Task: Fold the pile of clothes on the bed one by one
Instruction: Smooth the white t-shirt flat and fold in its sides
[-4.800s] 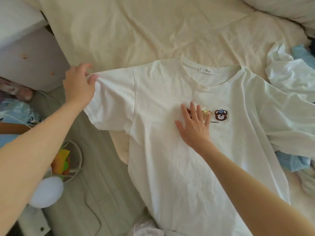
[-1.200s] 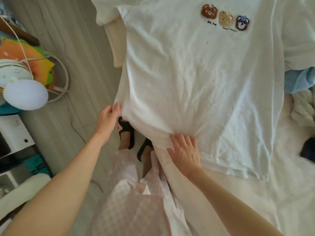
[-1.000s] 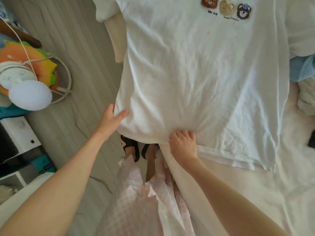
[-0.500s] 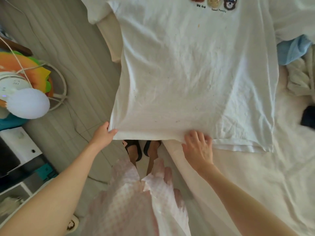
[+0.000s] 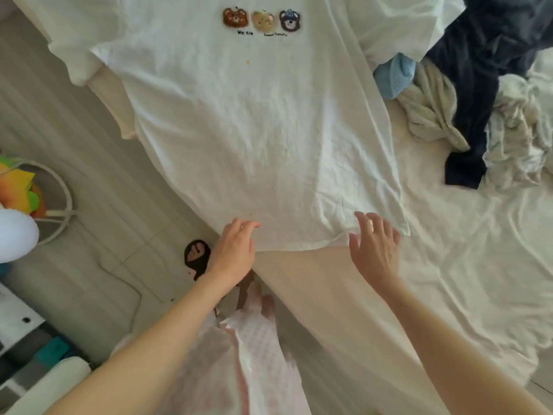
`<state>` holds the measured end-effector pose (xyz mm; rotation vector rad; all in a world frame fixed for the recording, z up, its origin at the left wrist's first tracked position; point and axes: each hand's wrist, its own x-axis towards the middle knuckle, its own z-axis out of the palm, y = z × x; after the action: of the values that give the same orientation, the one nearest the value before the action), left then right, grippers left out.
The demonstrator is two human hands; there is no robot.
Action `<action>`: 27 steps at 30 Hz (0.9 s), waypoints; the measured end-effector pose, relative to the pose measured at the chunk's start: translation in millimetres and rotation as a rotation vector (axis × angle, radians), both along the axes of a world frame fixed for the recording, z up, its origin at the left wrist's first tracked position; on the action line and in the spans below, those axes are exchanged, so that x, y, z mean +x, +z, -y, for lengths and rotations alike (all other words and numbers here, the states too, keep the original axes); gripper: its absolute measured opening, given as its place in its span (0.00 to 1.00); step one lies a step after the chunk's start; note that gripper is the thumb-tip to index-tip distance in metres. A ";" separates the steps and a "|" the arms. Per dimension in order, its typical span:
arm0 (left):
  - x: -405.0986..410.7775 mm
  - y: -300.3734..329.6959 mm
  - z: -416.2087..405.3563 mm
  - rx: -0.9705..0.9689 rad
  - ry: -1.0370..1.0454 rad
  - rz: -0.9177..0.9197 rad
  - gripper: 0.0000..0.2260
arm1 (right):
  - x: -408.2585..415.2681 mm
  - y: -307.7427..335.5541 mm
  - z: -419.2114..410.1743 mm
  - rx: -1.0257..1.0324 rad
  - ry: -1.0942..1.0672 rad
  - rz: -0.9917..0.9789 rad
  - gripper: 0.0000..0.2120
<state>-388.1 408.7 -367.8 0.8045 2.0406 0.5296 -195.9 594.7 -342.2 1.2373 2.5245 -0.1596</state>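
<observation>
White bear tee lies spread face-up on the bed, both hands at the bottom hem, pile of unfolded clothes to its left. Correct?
Wrong on one point: the head view shows the pile of unfolded clothes to the right of the white bear tee, not left. The rest holds: left hand and right hand are at the hem.

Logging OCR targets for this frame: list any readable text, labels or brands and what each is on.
"We the" on the white T-shirt, printed under the brown bear patch.
"bear family", roughly, under the other two bear patches; small and blurred, so the reading is uncertain.
No other text, brand or number is readable: none on the clothes pile, the bed sheet or the floor items.
</observation>
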 end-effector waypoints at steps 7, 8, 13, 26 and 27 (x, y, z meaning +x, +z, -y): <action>72.1 -1.8 -77.6 0.075 -0.379 0.048 0.25 | 65.7 -15.5 -42.0 -0.278 0.037 0.256 0.17; 80.9 -4.0 -81.4 0.053 -0.444 0.031 0.26 | 77.2 -13.7 -42.1 -0.294 0.036 0.275 0.14; 109.2 -3.9 -93.6 0.030 -0.659 -0.001 0.18 | 94.6 -9.5 -65.4 -0.191 -0.497 -0.080 0.13; 98.2 6.1 -150.5 -0.120 -0.908 -0.169 0.22 | 95.5 -30.9 -112.9 -0.528 -0.881 -0.233 0.08; 96.9 8.5 -153.9 -0.082 -0.906 -0.153 0.20 | 95.4 -30.0 -113.4 -0.549 -0.878 -0.206 0.07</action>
<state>-291.2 562.6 -359.3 1.6091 1.5755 -0.1331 -100.5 708.2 -372.2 2.0104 1.6838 -1.1261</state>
